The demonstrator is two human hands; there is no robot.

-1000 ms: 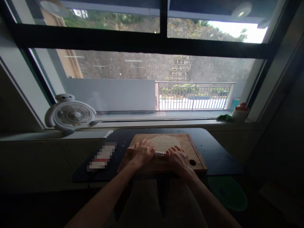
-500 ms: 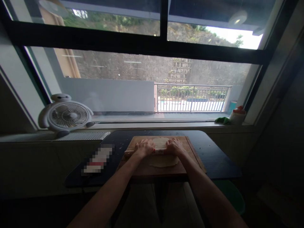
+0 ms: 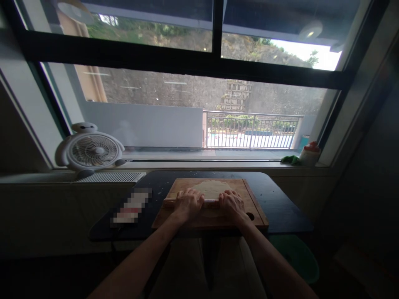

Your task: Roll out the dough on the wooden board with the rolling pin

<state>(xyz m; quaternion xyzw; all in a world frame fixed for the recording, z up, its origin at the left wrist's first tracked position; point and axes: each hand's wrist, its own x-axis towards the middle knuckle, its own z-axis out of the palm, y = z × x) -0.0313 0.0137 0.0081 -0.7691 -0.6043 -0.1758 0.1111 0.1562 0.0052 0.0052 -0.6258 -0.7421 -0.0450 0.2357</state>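
Across a flattened sheet of dough [image 3: 212,189] lies a rolling pin [image 3: 212,203], its left end sticking out past my fingers. My left hand [image 3: 189,202] is closed over the pin left of its middle. Over its right part my right hand [image 3: 232,203] is closed too, fingers curled on top. Between the two hands a short stretch of the pin shows. Most of the visible dough spreads beyond the pin, with a thin part on the near side. Under everything is a wooden cutting board [image 3: 174,220] with a dark hole near its right front corner.
The board rests on a dark table [image 3: 280,207]. A blurred-out item [image 3: 131,207] lies on its left. On the sill stand a white fan [image 3: 96,149], a green cloth [image 3: 289,160] and a bottle [image 3: 310,154]. A green stool or basin [image 3: 294,257] is below right.
Both hands and the rolling pin have come a little nearer to me over the dough. More of the dough's far part shows, less of its near part. The view has shifted slightly.
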